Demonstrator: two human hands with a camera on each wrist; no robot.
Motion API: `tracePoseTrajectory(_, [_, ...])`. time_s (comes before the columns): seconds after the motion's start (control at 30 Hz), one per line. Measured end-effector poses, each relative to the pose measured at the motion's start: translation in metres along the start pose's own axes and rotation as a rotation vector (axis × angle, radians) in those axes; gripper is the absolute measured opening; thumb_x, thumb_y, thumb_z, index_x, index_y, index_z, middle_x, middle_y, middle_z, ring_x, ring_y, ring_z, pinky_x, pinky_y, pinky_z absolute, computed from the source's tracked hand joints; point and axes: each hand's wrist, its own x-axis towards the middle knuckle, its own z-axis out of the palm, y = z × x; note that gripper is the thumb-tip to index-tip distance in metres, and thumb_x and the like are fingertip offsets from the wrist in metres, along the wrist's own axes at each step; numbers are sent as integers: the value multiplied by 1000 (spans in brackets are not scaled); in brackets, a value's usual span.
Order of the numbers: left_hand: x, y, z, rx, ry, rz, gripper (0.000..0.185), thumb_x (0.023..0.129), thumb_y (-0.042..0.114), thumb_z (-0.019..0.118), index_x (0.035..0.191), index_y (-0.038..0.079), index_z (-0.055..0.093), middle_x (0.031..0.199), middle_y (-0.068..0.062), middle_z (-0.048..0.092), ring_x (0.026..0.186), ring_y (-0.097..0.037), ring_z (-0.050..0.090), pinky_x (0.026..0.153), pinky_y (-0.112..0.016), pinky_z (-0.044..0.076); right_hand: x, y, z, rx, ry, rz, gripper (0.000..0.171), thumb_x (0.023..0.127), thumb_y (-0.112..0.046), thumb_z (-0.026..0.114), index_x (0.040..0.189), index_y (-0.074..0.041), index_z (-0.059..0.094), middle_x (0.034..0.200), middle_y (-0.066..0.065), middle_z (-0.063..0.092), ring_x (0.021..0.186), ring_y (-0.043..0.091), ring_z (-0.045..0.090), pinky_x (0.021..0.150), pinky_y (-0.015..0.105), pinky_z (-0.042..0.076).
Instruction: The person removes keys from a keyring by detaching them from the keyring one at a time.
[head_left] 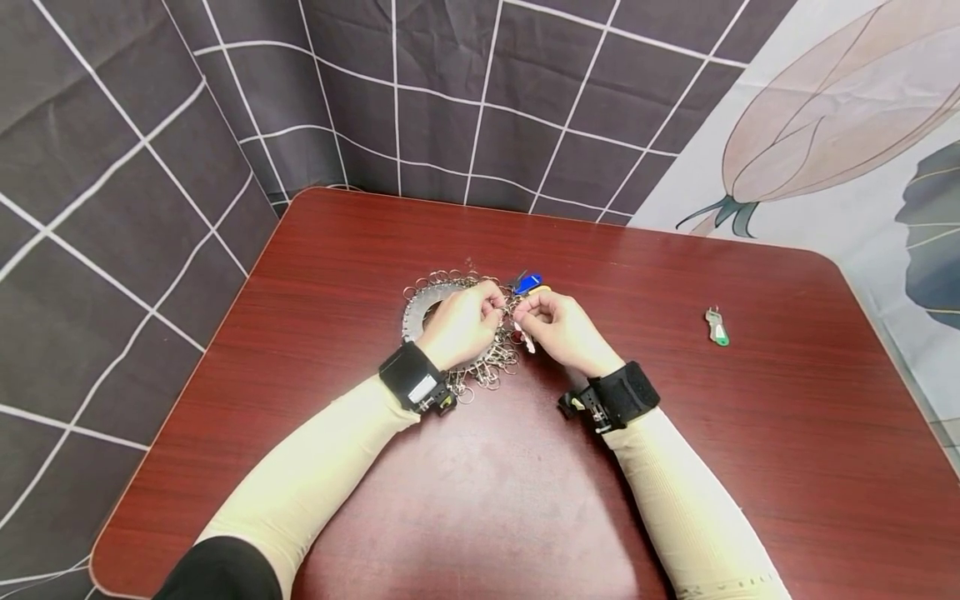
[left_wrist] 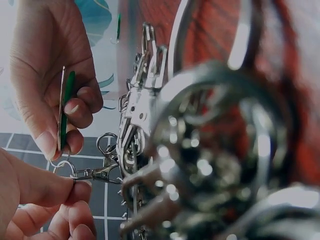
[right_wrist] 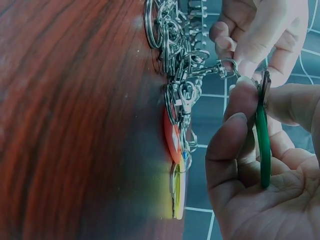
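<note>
A flat metal ring (head_left: pixel 417 312) hung with several key rings and snap clasps lies on the red-brown table (head_left: pixel 675 433). My left hand (head_left: pixel 495 310) rests over it and pinches a small split ring on a snap clasp (left_wrist: pixel 95 173) between thumb and finger. Just to its right, my right hand (head_left: pixel 525 315) pinches a flat green key tag (right_wrist: pixel 262 145) edge-on between thumb and fingers, right beside that split ring (right_wrist: pixel 228 67). A blue tag (head_left: pixel 527 282) and a yellow tag (head_left: pixel 541 291) stick out beyond the hands; a red tag (right_wrist: pixel 172 141) hangs among the clasps.
A second green key tag (head_left: pixel 717 328) lies alone on the table to the right. A dark grid-pattern cloth (head_left: pixel 150 167) hangs behind and to the left, and a flower-print cloth (head_left: pixel 840 100) to the right. The table's near half holds only my forearms.
</note>
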Motion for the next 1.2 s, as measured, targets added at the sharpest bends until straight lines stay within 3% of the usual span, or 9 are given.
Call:
tracePoseTrajectory(0.17, [0,-2,2,-10,8,11,6,89,13,60,93,18,58,75,8,61,68,-10,57,62,-28,46,1,0,2,-56,45,-40,6,94,-14,63,94,-8,65,75,2,60,57,11,49,53,24,38])
tracePoseTrajectory(0.47, [0,-2,1,-10,-28,-8,10,88,9,57,94,17,55,75,5,58,69,-13,56,62,-29,45,2,1,7,-6,60,-63,8,95,-13,63,93,-6,62,72,3,57,57,10,47,54,23,38])
tracePoseTrajectory(0.77, [1,2,-2,-50,-61,18,9,93,7,53,96,14,55,77,1,56,67,-15,54,60,-30,45,1,-1,6,73,22,-46,6,97,-10,57,94,-4,57,73,6,59,57,31,54,50,24,40])
tracePoseTrajectory(1.07, [3,4,-5,-25,-104,-26,12,97,12,54,102,11,64,87,0,63,75,-14,58,67,-29,47,1,0,8,35,50,-36,6,97,-10,57,93,-5,57,70,4,58,53,14,50,49,24,38])
tracePoseTrajectory(1.2, [2,3,-4,-26,-81,-15,9,96,13,55,98,12,63,80,1,61,71,-14,57,63,-28,46,-1,-6,8,43,58,-29,9,97,-10,58,93,-1,57,70,7,58,52,9,47,48,22,35])
